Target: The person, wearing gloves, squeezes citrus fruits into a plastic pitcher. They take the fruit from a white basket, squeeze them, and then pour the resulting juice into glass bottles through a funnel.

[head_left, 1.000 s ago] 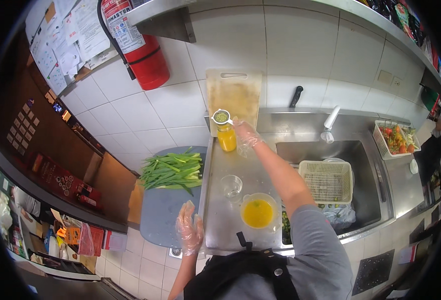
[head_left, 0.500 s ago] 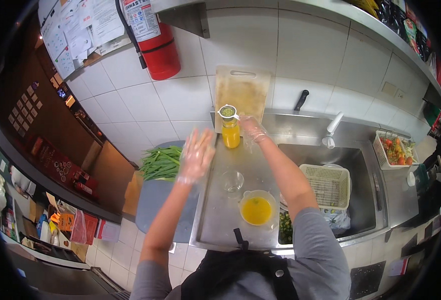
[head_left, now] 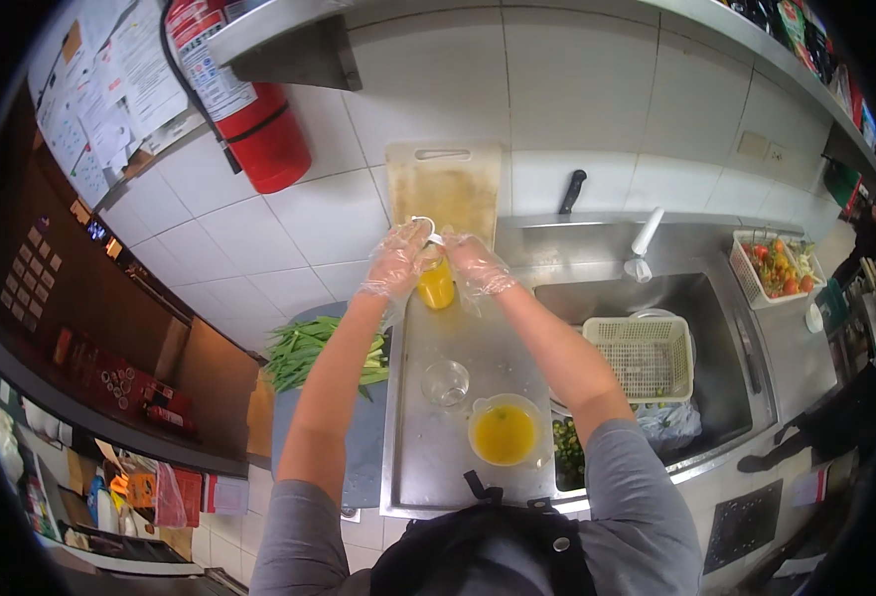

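Observation:
Both my hands wear clear plastic gloves and meet over a bottle [head_left: 437, 288] of yellow-orange liquid on the steel counter. My right hand [head_left: 472, 262] is closed on the handle of a small strainer [head_left: 436, 238], beside the bottle's upper part. Against the strainer's other side, my left hand [head_left: 398, 260] has its fingers curled; they hide most of the mesh and the bottle's mouth. Nearer to me stand an empty clear glass [head_left: 446, 382] and a clear bowl [head_left: 505, 434] of yellow liquid with bits floating in it.
A cutting board [head_left: 448, 184] leans on the tiled wall behind the bottle. Green stalks [head_left: 324, 353] lie on a grey surface at left. The sink [head_left: 711, 377] at right holds a cream basket [head_left: 640, 363]; green pieces [head_left: 568, 452] lie near it. A tomato basket [head_left: 776, 268] stands beyond.
My left hand has moved from above the green stalks to the strainer and closed there. My right hand stays by the bottle. The whole view has shifted slightly.

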A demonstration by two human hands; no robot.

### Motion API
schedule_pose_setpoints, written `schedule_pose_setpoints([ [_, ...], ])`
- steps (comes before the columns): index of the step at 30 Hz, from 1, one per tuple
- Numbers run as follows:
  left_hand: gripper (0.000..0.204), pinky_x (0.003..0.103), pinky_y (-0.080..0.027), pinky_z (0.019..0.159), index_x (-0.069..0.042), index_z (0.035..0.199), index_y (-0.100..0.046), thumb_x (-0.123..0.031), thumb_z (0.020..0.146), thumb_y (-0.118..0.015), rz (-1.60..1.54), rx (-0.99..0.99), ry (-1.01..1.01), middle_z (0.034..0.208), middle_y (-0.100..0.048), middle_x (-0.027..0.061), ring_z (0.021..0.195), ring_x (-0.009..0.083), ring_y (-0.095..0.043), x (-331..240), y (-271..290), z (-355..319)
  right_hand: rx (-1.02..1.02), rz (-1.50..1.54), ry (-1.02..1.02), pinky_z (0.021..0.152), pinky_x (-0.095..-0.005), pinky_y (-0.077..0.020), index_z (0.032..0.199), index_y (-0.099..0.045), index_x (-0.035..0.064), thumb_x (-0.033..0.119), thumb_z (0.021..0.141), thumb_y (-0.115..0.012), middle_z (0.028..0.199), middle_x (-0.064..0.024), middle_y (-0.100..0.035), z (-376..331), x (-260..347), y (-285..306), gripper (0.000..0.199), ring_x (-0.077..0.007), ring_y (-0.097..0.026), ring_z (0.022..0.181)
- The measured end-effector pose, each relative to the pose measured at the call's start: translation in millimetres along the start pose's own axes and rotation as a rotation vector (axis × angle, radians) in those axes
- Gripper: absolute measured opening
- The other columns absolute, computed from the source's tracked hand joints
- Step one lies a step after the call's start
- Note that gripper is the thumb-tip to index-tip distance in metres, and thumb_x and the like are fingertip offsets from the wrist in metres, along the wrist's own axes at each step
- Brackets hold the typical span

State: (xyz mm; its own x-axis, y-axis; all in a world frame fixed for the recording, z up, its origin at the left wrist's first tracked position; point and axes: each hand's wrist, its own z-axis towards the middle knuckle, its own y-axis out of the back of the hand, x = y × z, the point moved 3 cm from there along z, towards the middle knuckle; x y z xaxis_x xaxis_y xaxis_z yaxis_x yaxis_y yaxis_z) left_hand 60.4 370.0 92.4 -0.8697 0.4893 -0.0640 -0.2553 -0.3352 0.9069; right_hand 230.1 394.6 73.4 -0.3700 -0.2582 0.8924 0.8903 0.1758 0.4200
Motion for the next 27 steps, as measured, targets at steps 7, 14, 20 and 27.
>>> schedule_pose_setpoints([
  [7, 0.051, 0.044, -0.032, 0.116, -0.013, 0.146, -0.045, -0.03, 0.099, -0.054, -0.228, 0.003, 0.016, 0.148, -0.046, 0.0193, 0.137, 0.0365, -0.041, 23, -6, 9, -0.072, 0.017, 0.192, 0.078, -0.0433, -0.0456, 0.096, -0.065, -0.0027, 0.045, 0.103, -0.037, 0.087, -0.022, -0.066, 3, 11, 1, 0.056, -0.0373, -0.059, 0.082],
  [14, 0.049, 0.045, -0.037, 0.111, -0.013, 0.143, -0.049, -0.038, 0.102, -0.047, -0.459, 0.129, 0.251, 0.141, -0.051, 0.023, 0.13, 0.0397, -0.048, -15, 19, 18, -0.036, 0.284, 0.001, 0.078, -0.043, -0.0455, 0.097, -0.063, 0.0002, 0.029, 0.1, -0.047, 0.092, -0.0186, -0.065, 1, -8, 5, 0.034, -0.0321, -0.058, 0.081],
  [20, 0.055, 0.05, -0.041, 0.104, -0.013, 0.142, -0.049, -0.049, 0.103, -0.037, -0.336, 0.197, 0.395, 0.133, -0.055, 0.027, 0.123, 0.0445, -0.052, 9, 18, 15, -0.044, 0.365, 0.033, 0.074, -0.0426, -0.0449, 0.095, -0.065, 0.0007, 0.031, 0.099, -0.048, 0.086, -0.0162, -0.064, 8, 1, -7, 0.034, -0.027, -0.056, 0.077],
  [27, 0.045, 0.053, -0.045, 0.1, -0.013, 0.143, -0.048, -0.03, 0.105, -0.031, 0.034, 0.014, -0.153, 0.128, -0.059, 0.0266, 0.114, 0.0444, -0.059, 25, -42, 35, 0.002, 0.05, 0.117, 0.085, -0.0428, -0.0495, 0.107, -0.066, 0.0023, 0.031, 0.1, -0.051, 0.099, -0.016, -0.069, 33, -69, -12, 0.033, -0.0239, -0.062, 0.09],
])
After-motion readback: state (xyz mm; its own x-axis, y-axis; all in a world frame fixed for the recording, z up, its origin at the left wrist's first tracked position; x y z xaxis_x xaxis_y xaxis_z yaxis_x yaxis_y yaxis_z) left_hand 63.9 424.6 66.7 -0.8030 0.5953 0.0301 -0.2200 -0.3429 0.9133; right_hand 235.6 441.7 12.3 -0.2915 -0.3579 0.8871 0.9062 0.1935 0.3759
